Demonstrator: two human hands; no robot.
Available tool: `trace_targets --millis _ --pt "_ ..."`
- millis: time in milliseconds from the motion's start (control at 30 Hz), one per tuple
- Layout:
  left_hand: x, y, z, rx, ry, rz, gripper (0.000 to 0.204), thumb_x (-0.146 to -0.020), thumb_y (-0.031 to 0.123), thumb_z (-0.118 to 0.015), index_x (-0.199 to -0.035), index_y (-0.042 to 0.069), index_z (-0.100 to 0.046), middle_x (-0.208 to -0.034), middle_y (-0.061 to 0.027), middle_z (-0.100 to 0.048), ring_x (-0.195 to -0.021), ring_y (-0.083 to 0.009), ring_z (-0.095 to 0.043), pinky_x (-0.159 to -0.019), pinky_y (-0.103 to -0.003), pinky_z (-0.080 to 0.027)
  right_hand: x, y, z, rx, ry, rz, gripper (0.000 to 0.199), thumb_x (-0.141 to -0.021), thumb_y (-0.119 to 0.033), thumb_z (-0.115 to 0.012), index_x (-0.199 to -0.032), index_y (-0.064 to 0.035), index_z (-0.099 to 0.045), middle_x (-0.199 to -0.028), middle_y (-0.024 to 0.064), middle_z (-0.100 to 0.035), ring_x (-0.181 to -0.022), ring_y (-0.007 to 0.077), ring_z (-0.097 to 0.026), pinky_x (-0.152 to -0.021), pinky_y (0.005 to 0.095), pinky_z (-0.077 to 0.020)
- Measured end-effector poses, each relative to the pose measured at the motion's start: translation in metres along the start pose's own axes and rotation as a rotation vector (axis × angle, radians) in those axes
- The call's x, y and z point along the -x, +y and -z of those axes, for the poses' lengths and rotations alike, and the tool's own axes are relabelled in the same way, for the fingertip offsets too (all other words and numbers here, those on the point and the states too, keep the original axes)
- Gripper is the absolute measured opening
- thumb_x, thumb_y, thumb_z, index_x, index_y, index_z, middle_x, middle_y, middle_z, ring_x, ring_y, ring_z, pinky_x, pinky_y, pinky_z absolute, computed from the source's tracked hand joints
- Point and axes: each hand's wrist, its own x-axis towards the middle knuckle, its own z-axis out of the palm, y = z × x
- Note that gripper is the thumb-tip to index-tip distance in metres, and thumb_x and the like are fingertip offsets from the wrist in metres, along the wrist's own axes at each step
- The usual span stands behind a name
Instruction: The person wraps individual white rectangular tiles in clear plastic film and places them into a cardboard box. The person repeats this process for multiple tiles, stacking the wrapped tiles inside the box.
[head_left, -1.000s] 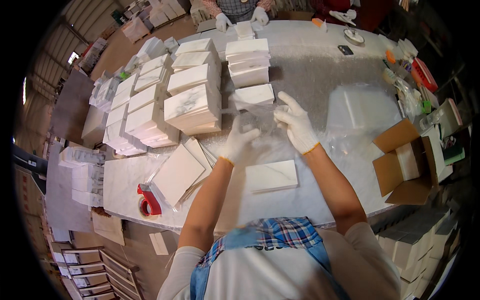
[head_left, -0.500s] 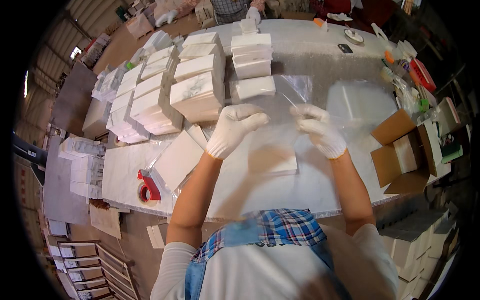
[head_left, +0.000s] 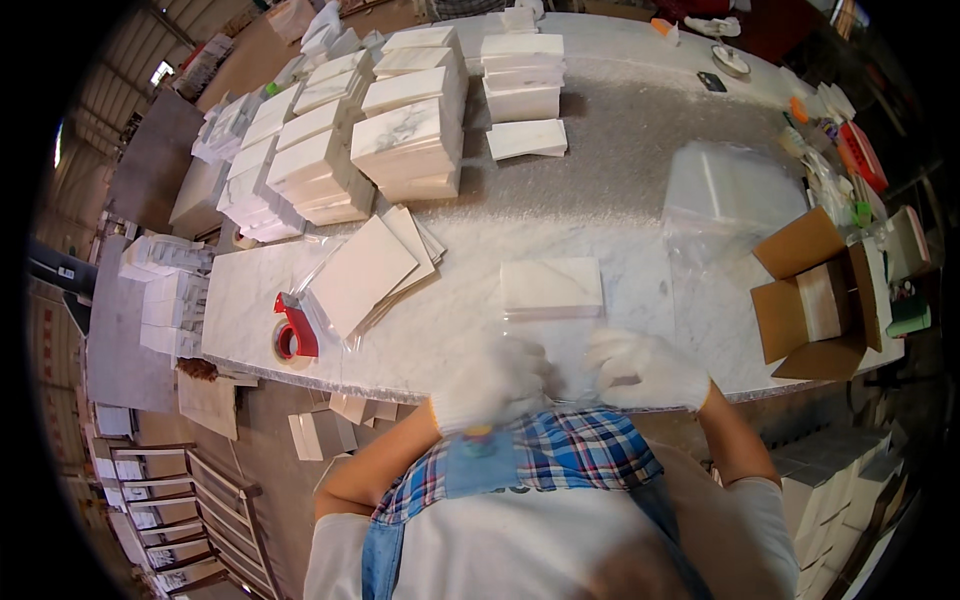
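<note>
A small stack of white veined marble tiles (head_left: pixel 552 285) lies flat on the worktable in front of me. Clear plastic film (head_left: pixel 560 335) stretches from its near side toward the table's front edge. My left hand (head_left: pixel 492 380), in a white knit glove and smeared by motion, is closed at the left side of the film. On the other side my right hand (head_left: pixel 645 372), gloved alike, has its fingers curled and pressed together on the film. The film's edges between my fingers are hard to make out.
Tall stacks of marble tiles (head_left: pixel 405 140) fill the left back, with loose white sheets (head_left: pixel 365 275) nearer. A red tape dispenser (head_left: pixel 298 335) sits front left. Folded plastic film (head_left: pixel 735 190) and an open cardboard box (head_left: pixel 815 300) are at right.
Both hands have come down toward me from beyond the tile stack to the table's front edge, drawing the clear film with them. The view has shifted slightly.
</note>
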Motion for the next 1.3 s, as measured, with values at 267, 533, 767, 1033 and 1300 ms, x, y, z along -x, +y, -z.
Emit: trace_targets --millis 267,533,767,1033,1300 --pt "0.030 -0.062 -0.057 -0.147 -0.559 0.249 0.019 -0.094 0.018 -0.071 -0.111 0.015 -0.079 -0.118 -0.0076 -0.075 -0.109 -0.0292 -0.069 -0.095 -0.042 -0.054 0.011 0.054 -0.055 0.357 -0.176 -0.064 0.004 -0.080 -0.011 -0.068 -0.077 -0.0095 -0.071 -0.087 0.0100 -0.067 -0.092 0.0299 -0.067 -0.073 0.0425 -0.0550" --pt "-0.004 -0.101 0.013 0.319 -0.601 0.498 0.036 -0.087 0.018 -0.078 -0.122 0.008 -0.077 -0.119 -0.0130 -0.076 -0.104 -0.0272 -0.073 -0.094 -0.038 -0.057 0.027 0.106 -0.095 -0.357 -0.061 -0.422 0.014 -0.094 -0.008 -0.061 -0.098 -0.0039 -0.074 -0.097 0.0079 -0.073 -0.093 0.0203 -0.067 -0.081 0.0332 -0.0528" --pt "-0.151 -0.240 0.062 -0.810 0.032 0.398 0.047 -0.078 0.046 -0.084 -0.103 0.008 -0.073 -0.100 -0.0147 -0.072 -0.096 -0.0348 -0.070 -0.084 -0.045 -0.056 0.026 0.091 -0.083 -1.281 0.206 -0.690 0.015 -0.098 -0.008 -0.064 -0.106 -0.0025 -0.075 -0.104 0.0029 -0.074 -0.092 0.0142 -0.064 -0.083 0.0300 -0.0520" --pt "-0.229 -0.359 0.061 -0.870 -0.364 0.659 0.097 -0.062 0.049 -0.092 -0.138 0.006 -0.049 -0.131 -0.0155 -0.061 -0.124 -0.0371 -0.059 -0.099 -0.052 -0.050 0.020 0.104 -0.092 -1.094 0.173 -0.882 0.018 -0.092 -0.018 -0.065 -0.099 -0.0039 -0.074 -0.093 0.0161 -0.071 -0.089 0.0324 -0.068 -0.077 0.0405 -0.0527" --pt "-0.242 -0.381 0.069 -0.882 -0.477 0.519 0.090 -0.062 0.050 -0.092 -0.127 0.002 -0.052 -0.116 -0.0171 -0.070 -0.109 -0.0352 -0.069 -0.095 -0.046 -0.054 0.016 0.108 -0.084 -0.402 0.040 -0.394 0.011 -0.093 -0.007 -0.067 -0.101 -0.0046 -0.074 -0.094 0.0092 -0.071 -0.079 0.0143 -0.062 -0.072 0.0306 -0.0516"
